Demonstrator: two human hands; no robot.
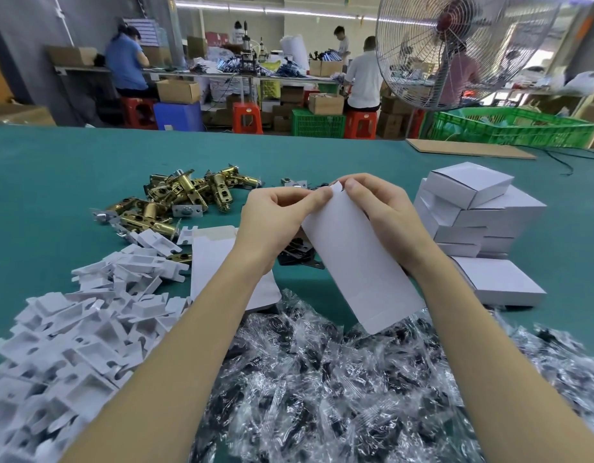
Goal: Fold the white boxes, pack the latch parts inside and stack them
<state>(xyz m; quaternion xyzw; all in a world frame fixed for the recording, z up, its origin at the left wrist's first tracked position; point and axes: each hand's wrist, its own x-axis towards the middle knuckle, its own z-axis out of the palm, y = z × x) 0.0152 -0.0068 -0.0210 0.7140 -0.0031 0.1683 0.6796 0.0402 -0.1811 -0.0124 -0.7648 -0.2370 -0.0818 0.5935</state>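
Your left hand (pixel 275 218) & right hand (pixel 382 212) both pinched the far end of a flat white box blank (pixel 355 262), thumbs and fingertips pressed on its small end tab, approx. centre of view. The blank was held up off the table, slanting down toward you, its near end over the pile of clear plastic bags (pixel 355 389) w/ dark parts inside.

The work surface was a teal-green table (pixel 55 168). On your left lay a heap of white plastic inserts (pixel 81 329), spreading to the near edge. Beyond them sat the brass latch parts (pixel 185 195) in a loose pile, some w/ silver faceplates. A stack of unfolded white blanks (pixel 215 255) lay flat just beside your left forearm, partly hidden by it. Black metal plates (pixel 299 255) showed under your hands. On your right stood the stack of folded white boxes (pixel 472 208), several layers high, the top one skewed; one more folded box (pixel 502 279) lay flat nearer you, just beside the stack. A cardboard sheet (pixel 469 148) lay at the far right edge.

Room behind: workshop w/ several people at benches, red stools (pixel 247 118), green crates (pixel 509 127), cardboard cartons, and a big pedestal fan (pixel 456 48) at upper right.
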